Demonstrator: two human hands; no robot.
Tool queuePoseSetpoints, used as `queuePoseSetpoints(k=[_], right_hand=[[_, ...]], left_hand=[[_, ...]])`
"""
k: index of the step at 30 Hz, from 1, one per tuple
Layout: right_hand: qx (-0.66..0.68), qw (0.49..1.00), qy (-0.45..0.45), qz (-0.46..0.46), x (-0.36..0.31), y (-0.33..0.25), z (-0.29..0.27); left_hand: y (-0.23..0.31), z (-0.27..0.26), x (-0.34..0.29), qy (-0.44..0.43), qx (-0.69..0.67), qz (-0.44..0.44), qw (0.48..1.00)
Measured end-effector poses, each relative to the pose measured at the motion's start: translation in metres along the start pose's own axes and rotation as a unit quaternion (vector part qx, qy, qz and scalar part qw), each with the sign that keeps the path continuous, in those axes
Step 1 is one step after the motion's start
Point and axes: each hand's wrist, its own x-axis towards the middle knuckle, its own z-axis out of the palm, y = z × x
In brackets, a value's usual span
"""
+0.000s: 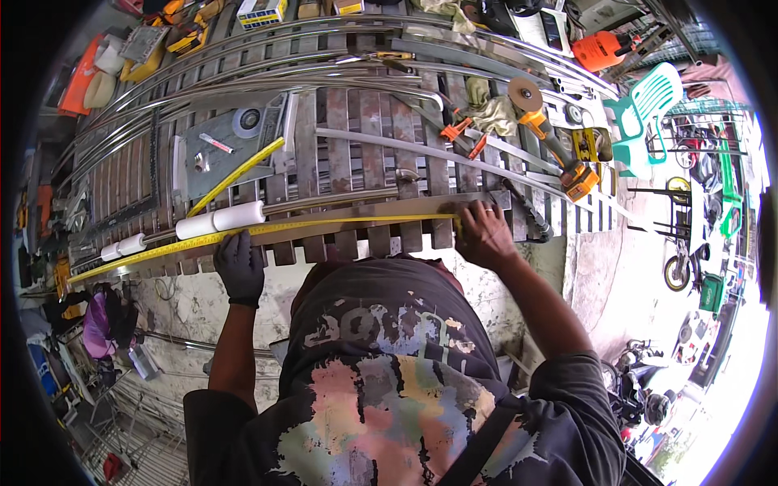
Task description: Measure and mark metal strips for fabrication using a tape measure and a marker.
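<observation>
A yellow tape measure blade is stretched along a long flat metal bar at the slatted table's near edge. My left hand, in a dark glove, closes its fingers on the blade and the bar's edge beside the white-wrapped part of a tube. My bare right hand has its fingers curled at the blade's right end, over the bar. Part of those fingers is hidden by the hand itself. Just behind the bar lies a metal tube with white wrapping.
The slatted metal table carries long shiny tubes, a folding yellow rule, a grey plate and orange clamps. A cordless angle grinder lies at right. Beyond stands a green plastic chair.
</observation>
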Motion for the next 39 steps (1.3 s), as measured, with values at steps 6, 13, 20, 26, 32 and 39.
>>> queuePoseSetpoints(k=[6,13,20,26,32,39], right_hand=[[0.035,0.994,-0.093,0.034,-0.037,0.091,-0.033],[0.066,0.99,-0.121,0.02,-0.045,0.15,-0.061],[0.073,0.993,-0.092,-0.028,-0.037,0.167,-0.041],[-0.017,0.997,-0.073,-0.026,-0.032,0.174,-0.016],[-0.065,0.996,0.047,-0.037,-0.049,0.155,0.022],[-0.125,0.987,0.089,0.052,-0.079,0.134,0.046]], left_hand=[[-0.002,0.004,-0.004,-0.008,0.001,-0.008,1.0],[-0.001,0.004,-0.004,-0.007,0.009,0.0,1.0],[0.0,0.006,-0.006,-0.007,0.014,-0.008,1.0],[0.002,0.009,-0.008,-0.002,0.006,-0.026,1.0],[0.004,0.008,-0.006,0.006,0.014,-0.022,1.0],[0.012,0.001,0.002,0.023,0.021,-0.009,0.999]])
